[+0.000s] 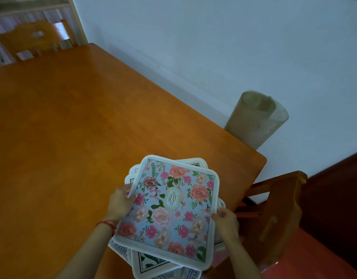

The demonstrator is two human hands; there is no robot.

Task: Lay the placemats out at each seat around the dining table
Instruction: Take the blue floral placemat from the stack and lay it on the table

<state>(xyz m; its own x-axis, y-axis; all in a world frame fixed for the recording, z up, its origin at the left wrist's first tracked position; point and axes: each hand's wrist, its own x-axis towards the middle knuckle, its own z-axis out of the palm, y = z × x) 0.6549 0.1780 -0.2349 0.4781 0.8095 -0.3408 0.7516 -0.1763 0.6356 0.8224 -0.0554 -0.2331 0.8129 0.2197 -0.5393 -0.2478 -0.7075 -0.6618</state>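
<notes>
A stack of placemats lies over the near right corner of the wooden dining table [72, 121]. The top placemat [169, 210] is light blue with pink and orange flowers and a white border. Under it, other placemats [151, 262] with white and dark green patterns stick out at the bottom and sides. My left hand [121, 202] grips the left edge of the stack, thumb on top. The right edge of the stack sits in my right hand [226, 220]. A red string circles my left wrist.
A wooden chair [278, 214] stands at the table's right side, close to my right hand. Another wooden chair [34, 41] stands at the far end. A rolled translucent sheet [256, 119] leans by the white wall. The floor at right is red.
</notes>
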